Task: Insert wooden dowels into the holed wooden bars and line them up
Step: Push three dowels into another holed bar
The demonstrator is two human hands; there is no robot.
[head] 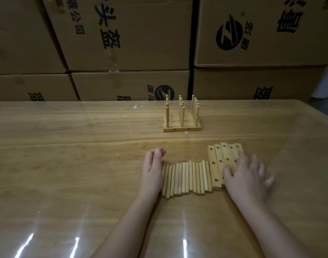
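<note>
Several loose wooden dowels point(187, 178) lie side by side on the wooden table point(66, 146). To their right lie several holed wooden bars point(214, 164), packed together. My left hand point(152, 168) stands on its edge against the left side of the dowel row, fingers loosely bent. My right hand point(248, 175) lies flat with spread fingers on the right-hand bars, slightly blurred. Farther back stands a group of bars with upright dowels in them point(181, 116), lined up in rows.
Stacked cardboard boxes point(131, 38) with black printing form a wall behind the table's far edge. A small white scrap point(136, 107) lies near the back of the glossy table. The table's right edge slants past point(319, 114).
</note>
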